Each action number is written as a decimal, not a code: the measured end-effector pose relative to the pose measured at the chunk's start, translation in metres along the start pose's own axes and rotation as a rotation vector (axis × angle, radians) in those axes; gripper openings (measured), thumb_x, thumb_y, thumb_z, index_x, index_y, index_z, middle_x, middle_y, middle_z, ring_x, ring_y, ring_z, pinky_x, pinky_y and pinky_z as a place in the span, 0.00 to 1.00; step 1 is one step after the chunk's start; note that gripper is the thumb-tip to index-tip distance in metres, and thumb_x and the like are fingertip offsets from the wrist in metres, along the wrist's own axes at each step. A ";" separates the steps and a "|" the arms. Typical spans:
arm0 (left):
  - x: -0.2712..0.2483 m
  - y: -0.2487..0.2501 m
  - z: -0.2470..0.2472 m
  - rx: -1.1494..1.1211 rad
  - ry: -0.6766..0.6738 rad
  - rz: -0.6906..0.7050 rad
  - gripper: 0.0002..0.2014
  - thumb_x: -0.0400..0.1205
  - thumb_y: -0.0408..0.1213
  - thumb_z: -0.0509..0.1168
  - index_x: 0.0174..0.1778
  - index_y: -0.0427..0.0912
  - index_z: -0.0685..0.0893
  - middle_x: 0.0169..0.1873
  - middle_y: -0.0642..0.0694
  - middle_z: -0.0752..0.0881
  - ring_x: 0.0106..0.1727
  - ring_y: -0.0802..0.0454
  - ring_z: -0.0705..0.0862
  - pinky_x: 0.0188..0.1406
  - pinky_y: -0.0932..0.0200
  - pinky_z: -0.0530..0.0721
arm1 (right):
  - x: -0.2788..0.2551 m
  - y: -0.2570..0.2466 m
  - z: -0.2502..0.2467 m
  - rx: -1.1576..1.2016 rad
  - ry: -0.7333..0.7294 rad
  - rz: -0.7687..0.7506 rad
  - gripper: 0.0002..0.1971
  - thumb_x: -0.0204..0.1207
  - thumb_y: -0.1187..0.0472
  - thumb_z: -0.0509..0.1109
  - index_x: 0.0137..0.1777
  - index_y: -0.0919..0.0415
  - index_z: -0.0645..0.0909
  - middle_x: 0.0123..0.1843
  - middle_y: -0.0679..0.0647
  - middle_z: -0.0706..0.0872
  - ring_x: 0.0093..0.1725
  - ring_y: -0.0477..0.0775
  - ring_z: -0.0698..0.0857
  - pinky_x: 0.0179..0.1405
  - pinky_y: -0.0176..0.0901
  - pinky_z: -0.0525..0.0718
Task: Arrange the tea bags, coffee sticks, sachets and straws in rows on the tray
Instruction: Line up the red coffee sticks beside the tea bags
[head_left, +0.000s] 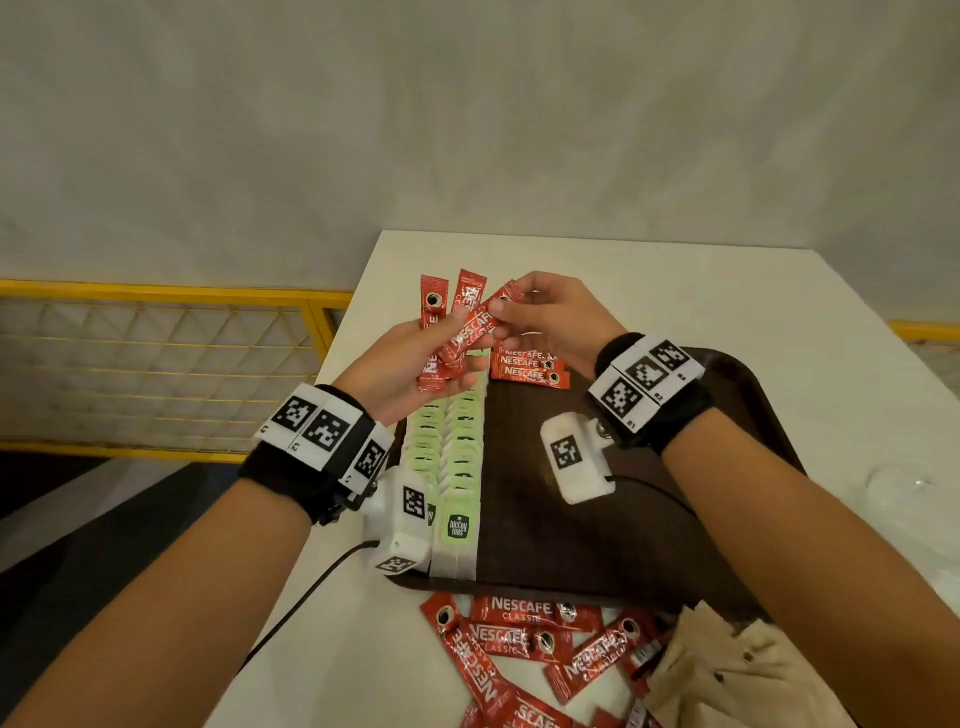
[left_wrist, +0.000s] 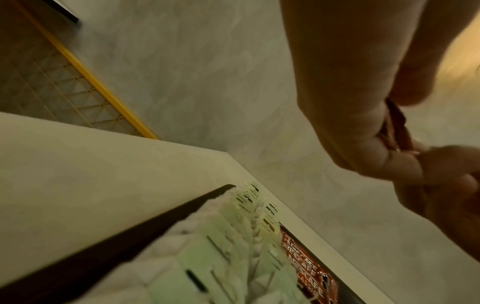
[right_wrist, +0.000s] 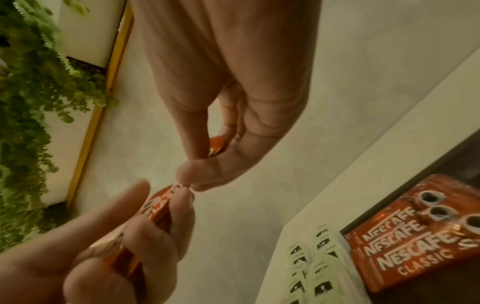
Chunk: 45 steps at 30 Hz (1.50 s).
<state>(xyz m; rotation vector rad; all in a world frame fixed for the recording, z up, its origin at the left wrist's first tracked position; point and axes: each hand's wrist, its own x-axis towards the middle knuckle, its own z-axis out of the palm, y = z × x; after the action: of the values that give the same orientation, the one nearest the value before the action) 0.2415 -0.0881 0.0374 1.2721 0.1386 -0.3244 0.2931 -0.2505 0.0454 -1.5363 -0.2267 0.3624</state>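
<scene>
A white table (head_left: 675, 291) is seen from above, and on it a dark brown tray (head_left: 597, 519) is set. Along the tray's left side two overlapping rows of green tea bags (head_left: 454, 457) are laid out, running from its near edge to its far edge. At the tray's far end, just right of the tea bags, a short stack of red coffee sticks (head_left: 527, 369) is placed crosswise, each one overlapping the next. On the table at the tray's near edge a loose heap of coffee sticks (head_left: 524, 654) is scattered, with a pile of brown paper sachets (head_left: 727, 675) beside it to the right.

Both hands are raised together above the tray's far-left corner. A small fan of sticks (head_left: 441, 332) is gripped in the left hand (head_left: 410, 364), fingers curled round their lower ends. One stick (head_left: 480, 325) — tilted, its upper end higher to the right — is pinched at that end by the right hand (head_left: 550, 317), thumb against fingertips, while its lower end lies in the left hand's grasp.
</scene>
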 end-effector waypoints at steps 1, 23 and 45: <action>-0.003 -0.001 0.000 0.033 0.005 0.028 0.11 0.83 0.39 0.62 0.58 0.39 0.80 0.40 0.47 0.89 0.36 0.56 0.88 0.33 0.64 0.86 | -0.003 0.001 -0.003 0.052 -0.001 0.021 0.05 0.75 0.71 0.70 0.46 0.66 0.76 0.39 0.61 0.84 0.36 0.52 0.86 0.33 0.35 0.88; 0.003 0.002 -0.014 0.323 0.118 0.086 0.07 0.76 0.35 0.71 0.44 0.40 0.80 0.29 0.47 0.81 0.25 0.57 0.74 0.18 0.71 0.72 | -0.018 -0.013 -0.026 -0.648 -0.166 0.125 0.06 0.73 0.69 0.73 0.45 0.58 0.86 0.40 0.53 0.88 0.36 0.41 0.86 0.39 0.31 0.86; 0.022 -0.002 -0.060 0.044 0.212 0.023 0.04 0.81 0.37 0.66 0.47 0.40 0.80 0.38 0.46 0.83 0.24 0.60 0.77 0.18 0.71 0.73 | 0.044 0.058 -0.048 -1.134 0.158 0.282 0.11 0.67 0.76 0.72 0.38 0.57 0.84 0.41 0.54 0.86 0.42 0.52 0.83 0.34 0.37 0.80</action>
<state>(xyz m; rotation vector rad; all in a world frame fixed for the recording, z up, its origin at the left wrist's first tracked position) 0.2664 -0.0355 0.0118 1.3491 0.2990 -0.1730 0.3463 -0.2794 -0.0169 -2.7198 -0.0776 0.3420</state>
